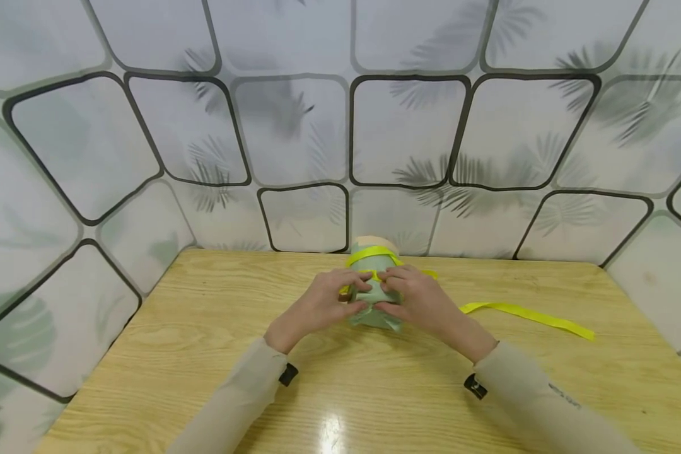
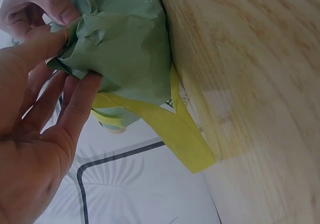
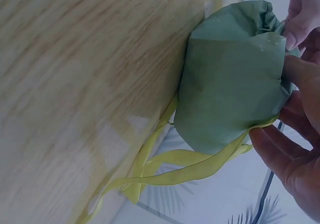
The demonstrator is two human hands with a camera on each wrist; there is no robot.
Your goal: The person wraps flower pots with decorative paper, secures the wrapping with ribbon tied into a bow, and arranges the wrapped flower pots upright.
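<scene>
A bundle wrapped in green paper (image 1: 376,320) lies on the table, with a yellow ribbon (image 1: 372,251) running round it. Its near end is gathered into crumpled folds (image 2: 92,31). My left hand (image 1: 330,300) grips the left side of this paper, its thumb at the folds and its fingers spread towards the ribbon. From the right, my right hand (image 1: 422,300) holds the paper, thumb by the folds and fingertips right at the ribbon (image 3: 200,170). Both thumbs are close together over the near end. What the paper wraps is mostly hidden; a pale rounded end shows at the far side.
A long ribbon tail (image 1: 536,316) trails over the wooden table (image 1: 215,340) to the right. Another ribbon end (image 2: 185,144) hangs out on the left side. Behind the table stands a patterned fabric backdrop (image 1: 295,139) with leaf prints, close to the bundle's far end.
</scene>
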